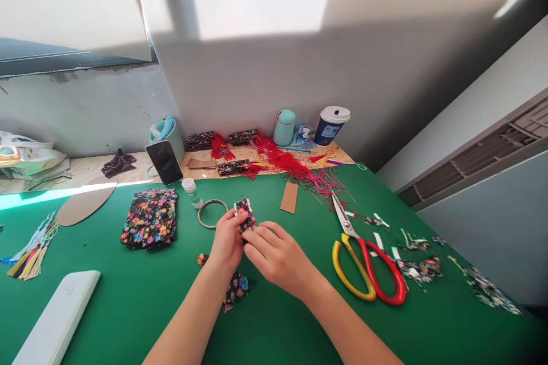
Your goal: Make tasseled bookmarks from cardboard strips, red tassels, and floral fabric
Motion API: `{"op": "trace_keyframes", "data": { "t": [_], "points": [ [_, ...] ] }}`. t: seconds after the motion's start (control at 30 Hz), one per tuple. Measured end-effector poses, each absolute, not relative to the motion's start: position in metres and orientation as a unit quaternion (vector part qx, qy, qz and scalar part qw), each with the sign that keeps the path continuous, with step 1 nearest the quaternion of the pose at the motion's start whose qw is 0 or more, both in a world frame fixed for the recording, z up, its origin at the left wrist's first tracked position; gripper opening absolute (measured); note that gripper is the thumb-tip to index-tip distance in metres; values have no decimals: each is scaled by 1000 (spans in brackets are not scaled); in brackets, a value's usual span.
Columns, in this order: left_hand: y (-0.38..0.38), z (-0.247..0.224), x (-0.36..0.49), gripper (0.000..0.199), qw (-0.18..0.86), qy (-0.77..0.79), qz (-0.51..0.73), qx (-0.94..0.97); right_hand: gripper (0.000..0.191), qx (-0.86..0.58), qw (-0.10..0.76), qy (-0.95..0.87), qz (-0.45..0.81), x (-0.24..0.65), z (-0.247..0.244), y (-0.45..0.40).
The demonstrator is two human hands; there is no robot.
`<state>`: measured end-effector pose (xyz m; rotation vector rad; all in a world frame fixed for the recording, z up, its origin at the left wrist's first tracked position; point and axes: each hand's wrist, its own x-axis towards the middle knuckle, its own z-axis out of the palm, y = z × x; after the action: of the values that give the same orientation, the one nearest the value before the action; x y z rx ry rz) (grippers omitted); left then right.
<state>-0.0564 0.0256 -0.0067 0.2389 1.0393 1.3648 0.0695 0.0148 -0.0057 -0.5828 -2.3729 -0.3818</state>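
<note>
A small strip of black floral fabric [244,209] with a white edge is held between my two hands over the table. My left hand [229,239] grips it from the left, thumb lying across its face. The fingers of my right hand [272,252] are closed on its lower end, and what lies under the fingertips is hidden. Beneath my left wrist lies another floral fabric piece [237,291], partly covered by the arm. A metal ring [200,215] rests just beyond my left hand. To the right of it is a brown cardboard rectangle [289,198].
Large scissors [349,231] with one yellow and one red handle lie partly open at right, near fabric scraps [422,269]. Folded floral fabric [149,218], a small bottle [192,193] and a propped phone [164,162] are at left. Red tassels [295,166] and a cup [331,126] stand behind.
</note>
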Motion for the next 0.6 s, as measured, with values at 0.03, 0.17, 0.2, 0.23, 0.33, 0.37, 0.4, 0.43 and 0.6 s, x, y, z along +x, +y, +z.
{"op": "trace_keyframes", "data": {
  "t": [0.03,0.17,0.2,0.23,0.33,0.37,0.4,0.43,0.6],
  "points": [
    [23,-9,-56,25,646,460,598,114,12,-259,321,-902,-130,77,-5,13],
    [17,-16,-60,28,652,476,575,130,14,-535,283,-781,-150,133,-17,2],
    [16,-17,-61,27,655,478,571,128,16,-596,248,-747,-159,151,-24,-1],
    [16,-18,-62,27,658,478,568,124,18,-649,210,-713,-162,167,-32,-4],
    [17,-18,-63,27,666,475,564,113,30,-771,106,-616,-123,199,-50,-8],
    [17,-17,-64,28,668,473,563,112,33,-792,85,-597,-92,204,-54,-8],
    [17,-16,-64,28,671,470,562,113,36,-805,71,-586,-57,206,-55,-6],
    [17,-16,-64,29,673,468,561,116,39,-816,61,-574,-24,206,-56,-4],
    [15,-13,-67,31,668,469,564,123,33,-844,128,-512,97,215,-63,11]
  ]
}}
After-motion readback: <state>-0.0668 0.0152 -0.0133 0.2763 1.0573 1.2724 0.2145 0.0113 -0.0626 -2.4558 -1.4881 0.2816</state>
